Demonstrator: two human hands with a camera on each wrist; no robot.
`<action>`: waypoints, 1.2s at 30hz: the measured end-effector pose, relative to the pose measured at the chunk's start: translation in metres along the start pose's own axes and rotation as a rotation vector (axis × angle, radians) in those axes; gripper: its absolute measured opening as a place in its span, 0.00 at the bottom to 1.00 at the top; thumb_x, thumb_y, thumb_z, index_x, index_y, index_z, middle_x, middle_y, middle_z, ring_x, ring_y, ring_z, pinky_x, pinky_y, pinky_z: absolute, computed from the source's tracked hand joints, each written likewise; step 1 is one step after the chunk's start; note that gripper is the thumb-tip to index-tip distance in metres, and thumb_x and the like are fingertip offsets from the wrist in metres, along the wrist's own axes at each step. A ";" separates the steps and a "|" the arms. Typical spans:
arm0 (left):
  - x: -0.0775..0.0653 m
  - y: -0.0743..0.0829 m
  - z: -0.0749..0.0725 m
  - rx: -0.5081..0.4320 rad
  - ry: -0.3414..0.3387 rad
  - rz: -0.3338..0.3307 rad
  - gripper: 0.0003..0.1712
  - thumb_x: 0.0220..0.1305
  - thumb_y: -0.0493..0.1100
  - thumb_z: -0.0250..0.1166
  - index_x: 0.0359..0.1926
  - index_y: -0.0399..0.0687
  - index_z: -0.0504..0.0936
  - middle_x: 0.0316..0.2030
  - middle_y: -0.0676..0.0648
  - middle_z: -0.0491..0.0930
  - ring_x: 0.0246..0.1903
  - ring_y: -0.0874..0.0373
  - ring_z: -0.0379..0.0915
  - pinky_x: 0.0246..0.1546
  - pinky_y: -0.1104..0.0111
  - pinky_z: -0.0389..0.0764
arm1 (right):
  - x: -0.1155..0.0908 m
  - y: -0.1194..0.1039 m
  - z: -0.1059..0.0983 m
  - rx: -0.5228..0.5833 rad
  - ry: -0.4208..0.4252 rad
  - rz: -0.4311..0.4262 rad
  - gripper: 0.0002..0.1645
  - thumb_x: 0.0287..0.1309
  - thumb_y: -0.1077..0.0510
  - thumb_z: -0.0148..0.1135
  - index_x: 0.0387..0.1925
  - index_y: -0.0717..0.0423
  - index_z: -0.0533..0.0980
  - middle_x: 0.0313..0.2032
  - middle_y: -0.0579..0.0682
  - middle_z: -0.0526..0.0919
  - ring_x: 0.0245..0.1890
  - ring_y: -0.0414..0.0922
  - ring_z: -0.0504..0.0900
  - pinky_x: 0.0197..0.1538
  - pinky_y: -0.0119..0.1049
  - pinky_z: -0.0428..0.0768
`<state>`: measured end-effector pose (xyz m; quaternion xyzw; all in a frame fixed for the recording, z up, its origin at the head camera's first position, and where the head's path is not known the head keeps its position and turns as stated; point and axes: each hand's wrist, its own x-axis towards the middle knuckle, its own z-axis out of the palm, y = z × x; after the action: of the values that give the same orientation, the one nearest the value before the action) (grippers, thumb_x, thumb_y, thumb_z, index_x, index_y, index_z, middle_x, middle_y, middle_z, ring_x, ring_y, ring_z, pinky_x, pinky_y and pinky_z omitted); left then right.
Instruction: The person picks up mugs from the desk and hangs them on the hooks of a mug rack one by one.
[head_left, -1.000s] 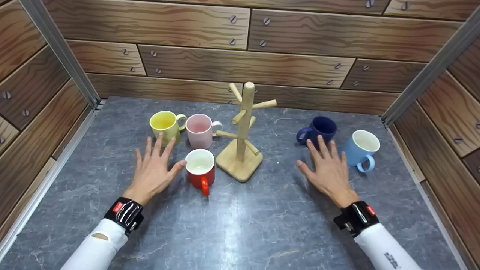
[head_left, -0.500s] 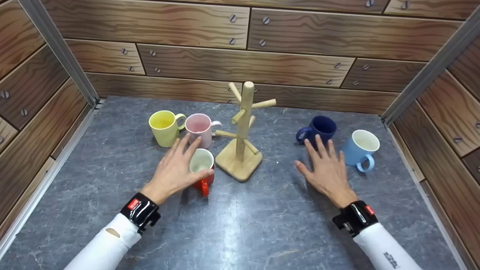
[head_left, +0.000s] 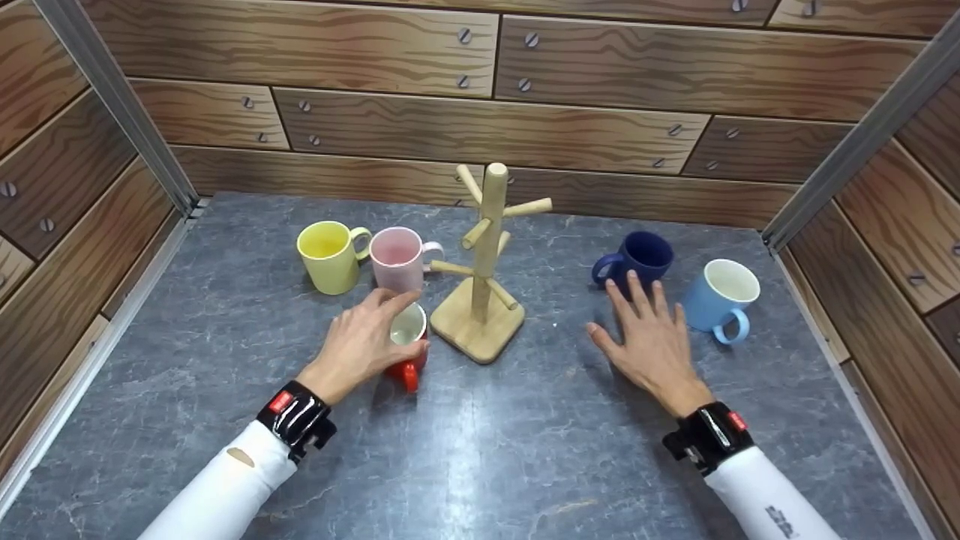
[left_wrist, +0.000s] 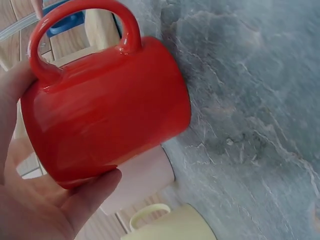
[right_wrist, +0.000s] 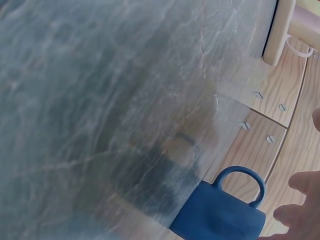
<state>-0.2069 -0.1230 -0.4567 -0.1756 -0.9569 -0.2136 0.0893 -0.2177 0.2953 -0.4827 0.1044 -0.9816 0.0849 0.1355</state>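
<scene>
Red mug [left_wrist: 112, 107] in curled left hand [head_left: 358, 339]; right hand [head_left: 651, 349] spread.

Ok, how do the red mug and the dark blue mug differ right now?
The red mug is white inside; the dark blue mug is dark blue inside too. In the head view, the red mug's handle points toward the viewer, the dark blue mug's toward the wooden mug tree. Both are upright, with one loop handle each.
</scene>
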 end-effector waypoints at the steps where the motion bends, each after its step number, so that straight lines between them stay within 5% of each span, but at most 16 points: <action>1: 0.000 0.000 0.000 -0.003 0.003 -0.004 0.41 0.49 0.66 0.71 0.64 0.62 0.74 0.51 0.44 0.74 0.36 0.46 0.77 0.34 0.50 0.80 | 0.000 0.000 0.000 0.000 -0.001 0.001 0.49 0.60 0.23 0.43 0.74 0.43 0.55 0.74 0.55 0.48 0.70 0.67 0.47 0.63 0.73 0.44; 22: -0.002 0.022 -0.002 -0.247 0.072 -0.202 0.26 0.52 0.67 0.65 0.48 0.62 0.79 0.39 0.49 0.74 0.37 0.50 0.71 0.36 0.58 0.71 | -0.005 -0.025 0.004 0.022 -0.018 -0.059 0.49 0.58 0.24 0.46 0.74 0.44 0.56 0.74 0.53 0.50 0.71 0.62 0.49 0.64 0.69 0.49; 28: -0.001 0.031 0.003 -0.317 0.051 -0.260 0.22 0.54 0.67 0.64 0.46 0.66 0.77 0.38 0.50 0.74 0.37 0.52 0.71 0.34 0.60 0.70 | -0.010 -0.042 0.007 0.021 -0.041 -0.134 0.50 0.56 0.31 0.57 0.74 0.46 0.55 0.74 0.54 0.52 0.71 0.61 0.52 0.65 0.68 0.51; 36: 0.002 0.042 0.014 -0.461 0.021 -0.320 0.20 0.57 0.66 0.62 0.44 0.64 0.78 0.39 0.48 0.78 0.38 0.52 0.73 0.34 0.61 0.71 | -0.014 -0.064 0.007 0.086 0.069 -0.317 0.49 0.57 0.37 0.60 0.73 0.53 0.56 0.70 0.55 0.61 0.68 0.57 0.62 0.66 0.60 0.59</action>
<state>-0.1942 -0.0806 -0.4527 -0.0357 -0.8975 -0.4389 0.0219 -0.1912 0.2346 -0.4843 0.2605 -0.9431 0.1079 0.1763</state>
